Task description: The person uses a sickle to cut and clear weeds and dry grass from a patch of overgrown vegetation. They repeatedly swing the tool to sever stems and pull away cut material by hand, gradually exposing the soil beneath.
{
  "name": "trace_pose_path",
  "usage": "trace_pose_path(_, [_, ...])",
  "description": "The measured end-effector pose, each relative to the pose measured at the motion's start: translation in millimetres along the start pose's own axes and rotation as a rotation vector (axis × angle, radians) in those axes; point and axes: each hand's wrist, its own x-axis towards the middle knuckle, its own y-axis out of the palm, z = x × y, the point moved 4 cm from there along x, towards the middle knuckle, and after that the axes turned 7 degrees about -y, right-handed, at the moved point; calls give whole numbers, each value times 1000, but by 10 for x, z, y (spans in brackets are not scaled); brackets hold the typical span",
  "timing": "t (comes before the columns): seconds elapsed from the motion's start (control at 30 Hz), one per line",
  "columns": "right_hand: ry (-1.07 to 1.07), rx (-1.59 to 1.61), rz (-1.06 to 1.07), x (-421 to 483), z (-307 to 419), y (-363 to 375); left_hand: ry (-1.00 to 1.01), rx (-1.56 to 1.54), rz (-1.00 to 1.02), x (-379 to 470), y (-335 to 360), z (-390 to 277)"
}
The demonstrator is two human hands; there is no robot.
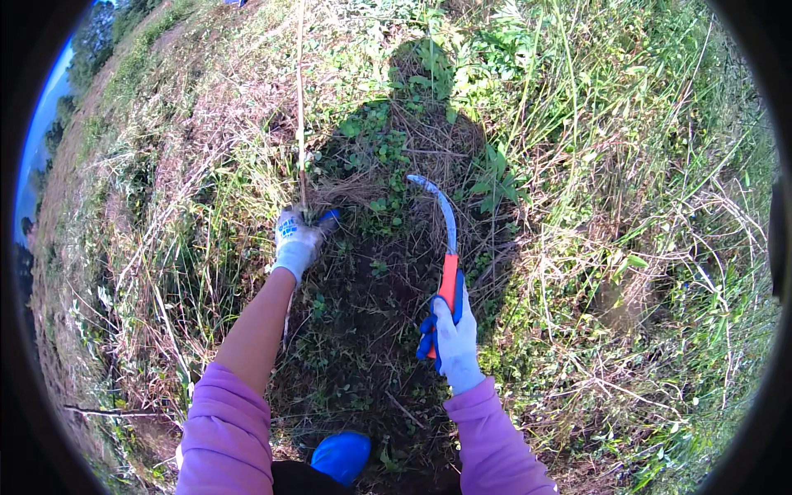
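Observation:
My right hand (456, 334), in a white work glove with a blue palm, grips the orange handle (449, 275) of a sickle. The sickle's curved grey blade (447, 213) points away from me, its tip bending left above the ground growth. My left hand (297, 238), gloved alike, closes around a long thin dry stalk (301, 105). That stalk runs from the top of the view down to the hand, and a thin end shows below the wrist. Its fingertips are partly hidden. The blade and the stalk are apart.
Grass and leafy weeds (625, 260) cover the slope, with dry stems tangled on the right. A dark stick (114, 411) lies at lower left. The toe of a blue boot (341, 456) shows below, and a person's shadow (427, 124) falls ahead. Trees (93, 46) stand far left.

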Motion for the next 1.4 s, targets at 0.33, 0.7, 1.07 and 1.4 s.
trace_pose_path(0.33, [157, -280, 219, 961, -125, 548, 237, 111, 8, -88, 604, -1149])
trace_pose_path(0.7, [138, -623, 295, 24, -290, 217, 57, 471, 76, 76, 683, -875])
trace_pose_path(1.07, [40, -364, 218, 85, 112, 405, -127, -282, -170, 494, -316, 1028])
trace_pose_path(1.4, [164, -432, 257, 411, -503, 1002, -203, 300, -168, 314, 111, -165])
